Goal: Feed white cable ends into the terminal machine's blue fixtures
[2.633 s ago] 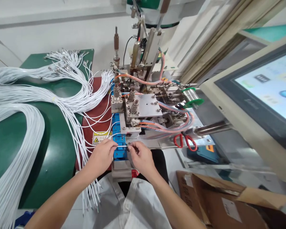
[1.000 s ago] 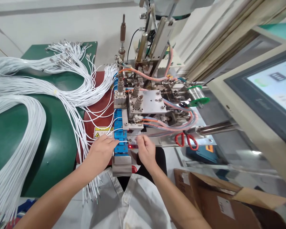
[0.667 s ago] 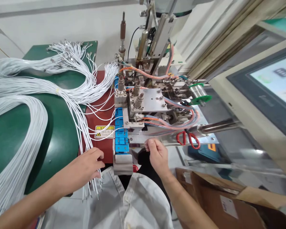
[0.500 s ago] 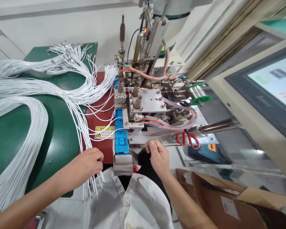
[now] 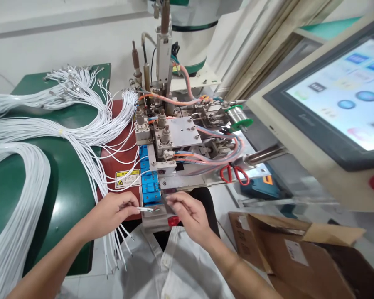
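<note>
My left hand point(image 5: 120, 211) pinches a white cable point(image 5: 143, 209) between thumb and forefinger. The cable's end points right, with thin wire tips showing. My right hand point(image 5: 190, 214) is just right of those tips, its fingers curled and fingertips close together; whether anything is between them I cannot make out. Below my left hand, several loose cable ends point(image 5: 120, 249) hang from the white cable bundle point(image 5: 81, 143). Ahead of both hands runs a row of blue clamp blocks point(image 5: 151, 189) on the machine, with some cables leading into it.
Behind the blocks stands the machine point(image 5: 182, 131) with hoses and a wire spool point(image 5: 237, 116). Red-handled scissors point(image 5: 235, 174) lie at its front edge. A touchscreen point(image 5: 345, 95) juts in at right, above a cardboard box point(image 5: 286, 253). More cables cover the green table point(image 5: 71, 199).
My left hand has taken up a cable end and turned it toward the right. My right hand has moved nearer to it. The view has shifted right.
</note>
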### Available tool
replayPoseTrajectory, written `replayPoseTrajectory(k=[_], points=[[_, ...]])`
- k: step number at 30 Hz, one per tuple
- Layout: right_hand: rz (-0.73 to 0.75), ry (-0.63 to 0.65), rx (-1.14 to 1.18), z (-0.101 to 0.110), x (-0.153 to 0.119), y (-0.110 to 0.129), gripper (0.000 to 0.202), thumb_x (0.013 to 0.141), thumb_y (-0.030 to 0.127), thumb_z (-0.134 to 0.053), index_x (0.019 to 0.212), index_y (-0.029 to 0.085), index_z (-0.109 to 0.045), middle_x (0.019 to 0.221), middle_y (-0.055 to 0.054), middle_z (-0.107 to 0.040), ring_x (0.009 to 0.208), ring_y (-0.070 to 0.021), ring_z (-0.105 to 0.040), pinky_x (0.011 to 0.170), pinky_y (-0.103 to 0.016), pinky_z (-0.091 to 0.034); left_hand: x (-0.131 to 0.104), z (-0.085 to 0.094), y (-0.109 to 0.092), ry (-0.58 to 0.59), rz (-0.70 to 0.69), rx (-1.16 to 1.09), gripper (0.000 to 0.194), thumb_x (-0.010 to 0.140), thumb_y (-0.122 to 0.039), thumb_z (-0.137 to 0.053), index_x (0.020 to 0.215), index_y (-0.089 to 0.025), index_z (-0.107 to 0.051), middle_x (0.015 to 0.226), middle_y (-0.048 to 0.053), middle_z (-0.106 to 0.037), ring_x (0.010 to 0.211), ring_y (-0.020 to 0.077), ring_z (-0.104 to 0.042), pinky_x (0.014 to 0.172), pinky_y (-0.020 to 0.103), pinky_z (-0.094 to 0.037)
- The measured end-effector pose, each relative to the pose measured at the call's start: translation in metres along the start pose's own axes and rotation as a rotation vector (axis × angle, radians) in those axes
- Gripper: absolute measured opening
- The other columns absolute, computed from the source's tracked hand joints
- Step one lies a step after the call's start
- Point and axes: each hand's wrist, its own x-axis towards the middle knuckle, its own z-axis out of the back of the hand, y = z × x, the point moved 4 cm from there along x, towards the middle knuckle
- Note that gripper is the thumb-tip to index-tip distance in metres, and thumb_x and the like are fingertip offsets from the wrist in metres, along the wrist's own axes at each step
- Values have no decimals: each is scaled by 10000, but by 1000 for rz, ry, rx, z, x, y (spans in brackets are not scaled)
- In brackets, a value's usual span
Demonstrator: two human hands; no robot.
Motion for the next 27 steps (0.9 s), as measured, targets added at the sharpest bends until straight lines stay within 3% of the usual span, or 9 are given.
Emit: replayPoseTrajectory(k=[3, 5, 9, 11, 13, 15, 18, 20, 27], points=[[197, 54, -173, -10, 4, 18, 260, 752, 333, -608, 987, 225, -643, 875, -66, -614, 757, -171, -575, 647, -291, -477, 2, -1, -3, -58, -39, 17, 134, 815, -229, -488, 750, -193, -599, 749, -27, -622, 688, 108, -561, 636, 204, -433], [309, 58, -332, -18, 5, 25, 214, 742, 278, -619, 950, 263, -664, 905, -58, -614, 753, -162, -559, 644, -285, -466, 3, -1, -4, -91, -78, 15, 132, 804, -222, -501, 734, -193, -609, 769, -18, -625, 712, 113, -566, 663, 213, -442], [457, 70, -486, -28, -2, 37, 230, 772, 112, -521, 837, 268, -677, 775, -23, -634, 643, -129, -531, 575, -255, -417, 4, -1, 4, -92, -19, -65, 129, 787, -255, -534, 730, -193, -630, 699, -17, -622, 645, 110, -562, 607, 205, -454], [500, 189, -449, -32, -9, 44, 158, 787, 171, -541, 826, 256, -669, 754, -16, -647, 632, -129, -545, 566, -255, -411, 3, 2, 10, -158, 51, -155, 136, 791, -276, -531, 759, -181, -622, 684, -11, -626, 632, 114, -573, 588, 209, -466], [514, 322, -325, -33, -15, 49, 147, 792, 339, -568, 835, 238, -667, 758, -23, -657, 629, -133, -570, 573, -260, -425, 1, 2, 13, -250, 89, -254, 141, 797, -279, -524, 828, -170, -610, 716, 2, -639, 651, 121, -597, 591, 219, -484], [422, 309, -169, -29, -14, 48, 253, 793, 426, -545, 853, 214, -668, 741, -38, -654, 628, -138, -587, 577, -256, -445, 1, -2, 11, -292, 74, -316, 166, 802, -264, -518, 910, -169, -600, 771, 15, -654, 695, 125, -618, 623, 227, -502], [92, 36, -76, -18, -2, 30, 168, 809, 294, -543, 872, 195, -664, 740, -48, -642, 601, -130, -578, 534, -238, -451, 5, -11, 2, -300, 12, -272, 185, 802, -246, -526, 957, -188, -609, 839, 13, -671, 760, 124, -628, 697, 233, -511], [-55, -67, -45, -16, 5, 18, 115, 782, 235, -570, 830, 192, -666, 758, -50, -647, 628, -137, -586, 547, -242, -462, 7, -18, -4, -304, -25, -205, 184, 798, -238, -542, 961, -203, -620, 860, 3, -680, 774, 122, -633, 726, 233, -513], [-165, -14, -45, -18, 21, 15, 116, 759, 223, -571, 674, 177, -635, 650, -14, -606, 575, -115, -532, 531, -224, -426, 9, -37, -18, -407, -191, 82, 313, 815, -253, -548, 1127, -229, -547, 1009, 22, -678, 888, 161, -642, 798, 290, -515]])
